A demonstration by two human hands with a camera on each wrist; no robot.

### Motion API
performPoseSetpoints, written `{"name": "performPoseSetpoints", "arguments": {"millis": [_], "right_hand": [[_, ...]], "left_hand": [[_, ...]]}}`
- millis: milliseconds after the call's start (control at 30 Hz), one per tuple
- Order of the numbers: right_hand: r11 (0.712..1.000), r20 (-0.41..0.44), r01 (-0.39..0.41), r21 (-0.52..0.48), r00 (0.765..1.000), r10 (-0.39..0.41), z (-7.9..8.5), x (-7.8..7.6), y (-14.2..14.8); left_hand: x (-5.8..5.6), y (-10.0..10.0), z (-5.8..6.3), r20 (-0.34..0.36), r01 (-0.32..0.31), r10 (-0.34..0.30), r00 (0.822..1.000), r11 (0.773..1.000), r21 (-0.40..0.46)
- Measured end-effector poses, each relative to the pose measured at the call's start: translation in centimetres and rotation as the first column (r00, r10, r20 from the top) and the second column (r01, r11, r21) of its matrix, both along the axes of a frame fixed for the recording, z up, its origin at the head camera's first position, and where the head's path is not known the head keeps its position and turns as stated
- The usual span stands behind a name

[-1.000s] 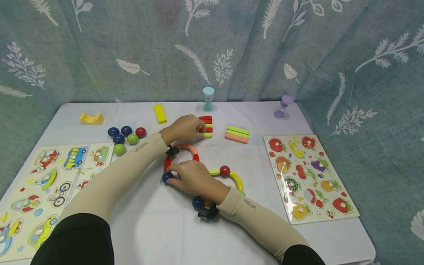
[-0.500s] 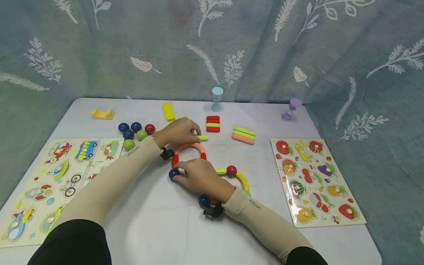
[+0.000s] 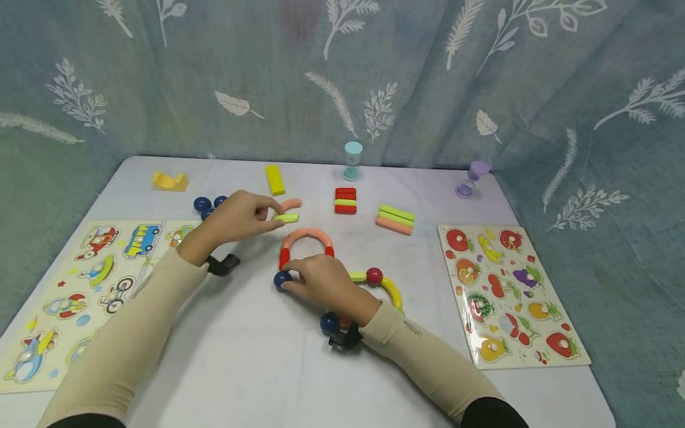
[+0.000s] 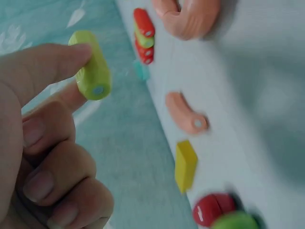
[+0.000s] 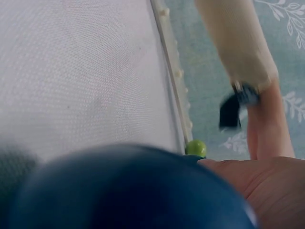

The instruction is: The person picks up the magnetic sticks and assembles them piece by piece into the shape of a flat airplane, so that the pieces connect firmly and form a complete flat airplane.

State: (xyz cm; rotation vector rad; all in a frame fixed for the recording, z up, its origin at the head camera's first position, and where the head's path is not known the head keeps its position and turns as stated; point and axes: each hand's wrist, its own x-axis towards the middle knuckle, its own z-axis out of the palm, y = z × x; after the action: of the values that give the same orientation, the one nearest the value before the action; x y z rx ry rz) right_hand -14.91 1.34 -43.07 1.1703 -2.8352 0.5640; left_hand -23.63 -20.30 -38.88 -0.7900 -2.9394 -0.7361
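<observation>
My left hand (image 3: 235, 223) pinches a short lime-green magnetic stick (image 4: 94, 67) between thumb and forefinger, its other fingers curled. Just behind it lies a loose coral curved piece (image 3: 291, 204). My right hand (image 3: 326, 285) has thumb and fingers on a dark blue ball (image 3: 279, 280) at the left foot of a coral and red arch (image 3: 307, 233). Right of that hand, a lime stick (image 3: 357, 276), a red ball (image 3: 374, 276) and a yellow curved piece (image 3: 393, 292) join up. Another blue ball (image 3: 329, 323) sits by the right wrist; a blue ball fills the right wrist view's bottom.
Red and lime sticks (image 3: 345, 201) and lime and coral sticks (image 3: 395, 219) lie in rows behind. Also there: a yellow block (image 3: 275, 180), blue balls (image 3: 202, 204), a teal sand timer (image 3: 352, 161), a purple one (image 3: 472, 179), a vehicle board (image 3: 59, 273) and a fruit board (image 3: 514, 294).
My left hand has taken a lime stick from the red and lime row and carried it left, uncovering the coral curved piece. My right hand stays at the blue ball.
</observation>
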Motion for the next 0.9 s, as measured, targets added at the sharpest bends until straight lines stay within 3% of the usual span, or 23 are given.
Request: {"name": "performPoseSetpoints", "arguments": {"millis": [200, 400, 600, 900], "right_hand": [[1.000, 0.032, -0.003, -0.004, 0.999, 0.003, -0.3, 0.5, 0.1], [1.000, 0.009, 0.009, -0.012, 1.000, -0.009, -0.3, 0.2, 0.0], [1.000, 0.016, 0.011, -0.016, 1.000, -0.011, -0.2, 0.1, 0.0], [1.000, 0.021, 0.009, -0.030, 1.000, -0.008, -0.3, 0.2, 0.1]], "left_hand": [[6.0, -3.3, -1.1, 0.044, -0.070, 0.069, 0.997, 0.998, 0.007], [9.5, -4.8, -2.8, 0.099, -0.135, 0.135, 0.986, 0.991, -0.008], [10.5, -4.7, -4.8, 0.124, -0.126, 0.129, 0.984, 0.992, -0.026], [11.0, -3.4, -5.2, 0.073, -0.090, 0.088, 0.993, 0.996, 0.020]]}}
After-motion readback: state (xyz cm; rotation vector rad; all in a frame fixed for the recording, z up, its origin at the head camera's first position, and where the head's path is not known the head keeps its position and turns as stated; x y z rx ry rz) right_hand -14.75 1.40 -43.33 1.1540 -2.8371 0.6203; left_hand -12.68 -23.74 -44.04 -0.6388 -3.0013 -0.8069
